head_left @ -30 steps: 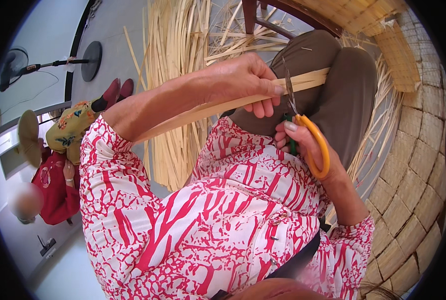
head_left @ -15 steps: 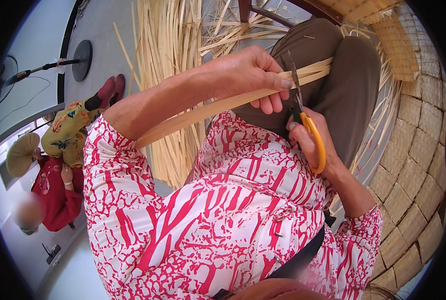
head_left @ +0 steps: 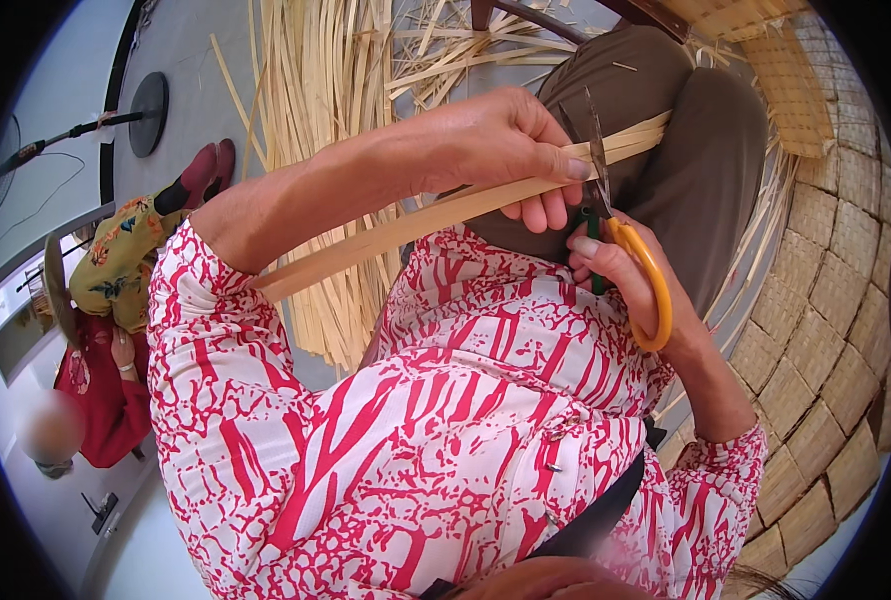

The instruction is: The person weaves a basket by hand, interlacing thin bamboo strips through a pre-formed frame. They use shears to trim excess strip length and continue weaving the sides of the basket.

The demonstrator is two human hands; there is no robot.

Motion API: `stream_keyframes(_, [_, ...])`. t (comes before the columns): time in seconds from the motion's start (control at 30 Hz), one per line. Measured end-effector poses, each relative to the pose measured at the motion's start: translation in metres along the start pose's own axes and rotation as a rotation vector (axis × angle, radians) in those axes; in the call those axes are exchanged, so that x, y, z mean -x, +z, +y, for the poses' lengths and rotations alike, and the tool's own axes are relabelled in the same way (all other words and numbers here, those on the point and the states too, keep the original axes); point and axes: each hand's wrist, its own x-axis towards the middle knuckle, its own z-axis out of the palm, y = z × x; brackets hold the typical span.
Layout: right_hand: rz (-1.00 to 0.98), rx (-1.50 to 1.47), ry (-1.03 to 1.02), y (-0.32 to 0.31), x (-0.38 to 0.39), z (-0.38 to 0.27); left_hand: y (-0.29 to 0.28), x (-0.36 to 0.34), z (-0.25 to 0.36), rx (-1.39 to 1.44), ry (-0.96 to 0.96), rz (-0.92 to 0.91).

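Note:
My left hand (head_left: 526, 145) pinches a long, flat, pale plant strip (head_left: 386, 237), whose split right end lies over my brown-trousered knees (head_left: 711, 185). My right hand (head_left: 621, 275) is closed round the handles of scissors (head_left: 647, 290) with orange and green grips. The scissor blades point up and stand apart, crossing the strip just right of my left thumb; whether they touch it I cannot tell.
Piles of pale strips (head_left: 296, 75) lie on the grey floor. A woven plaited surface (head_left: 816, 310) fills the right, with dark wooden chair parts (head_left: 526, 25) above. A seated person in red (head_left: 106, 390) and a fan stand (head_left: 146, 115) are at the left.
My hands and the strip have risen slightly and moved a little right in the picture. The scissor blades have spread wider. The other person's round tan object has tilted edge-on.

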Motion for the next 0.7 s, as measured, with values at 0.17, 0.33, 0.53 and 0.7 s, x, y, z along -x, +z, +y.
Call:
stream_keyframes(0.17, [-0.038,0.018,-0.008,-0.004,-0.004,-0.007,-0.002,0.000,-0.001,0.035,-0.004,-0.017])
stream_keyframes(0.33, [-0.014,0.143,-0.112,-0.009,-0.009,0.010,0.001,0.002,-0.001,0.123,0.007,-0.026])
stream_keyframes(0.53, [0.116,0.115,-0.148,0.000,-0.002,0.017,-0.001,0.018,0.004,-0.004,-0.023,0.007])
stream_keyframes(0.7, [0.239,0.683,-0.389,-0.026,0.028,-0.029,-0.005,0.045,-0.015,-0.003,0.066,0.045])
